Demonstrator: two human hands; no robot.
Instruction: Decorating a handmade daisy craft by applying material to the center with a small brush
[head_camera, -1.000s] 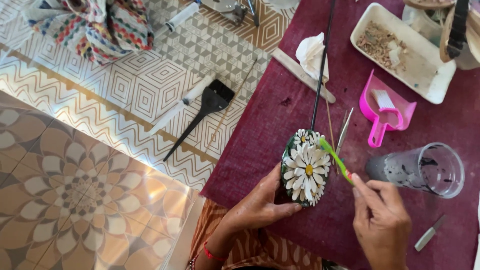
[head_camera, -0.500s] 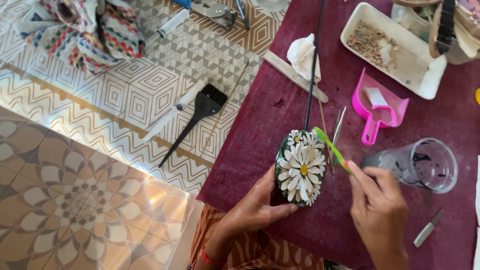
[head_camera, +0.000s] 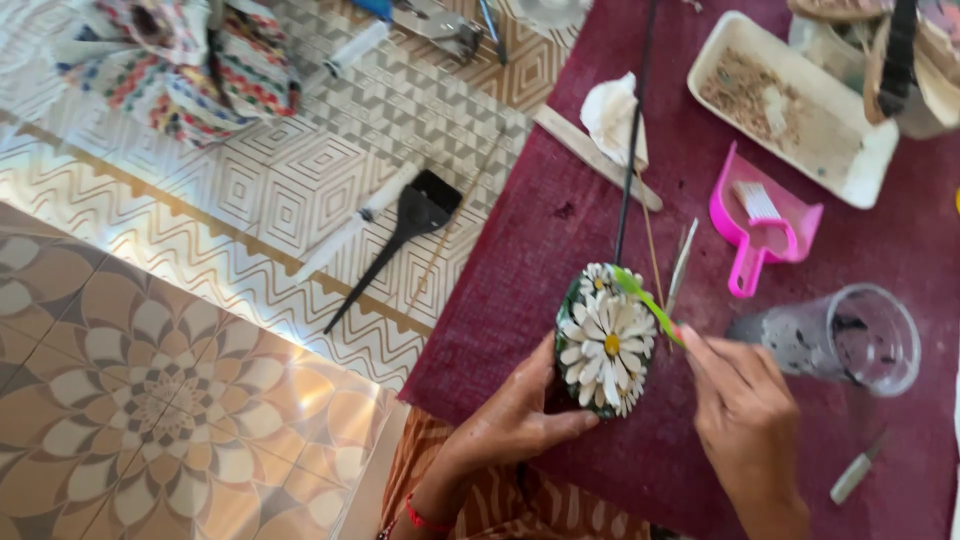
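My left hand (head_camera: 515, 415) grips the near edge of a small oval piece (head_camera: 605, 340) covered with white daisy flowers on dark green, resting on the maroon cloth (head_camera: 560, 230). My right hand (head_camera: 745, 415) pinches a thin green tool (head_camera: 645, 297) whose tip lies on the top of the oval piece. A clear plastic cup (head_camera: 850, 340) lies tipped just right of my right hand.
A pink dustpan with a small brush (head_camera: 760, 215), a white tray of brown bits (head_camera: 790, 105), a long black rod (head_camera: 630, 150), a wooden stick (head_camera: 590, 155) and crumpled tissue (head_camera: 615, 115) lie on the cloth. On the patterned mat, a black flat brush (head_camera: 400, 235) and a folded woven cloth (head_camera: 185, 60).
The view has drifted slightly; both hands stay on the oval piece, and the green tool's tip has shifted a little along its top edge.
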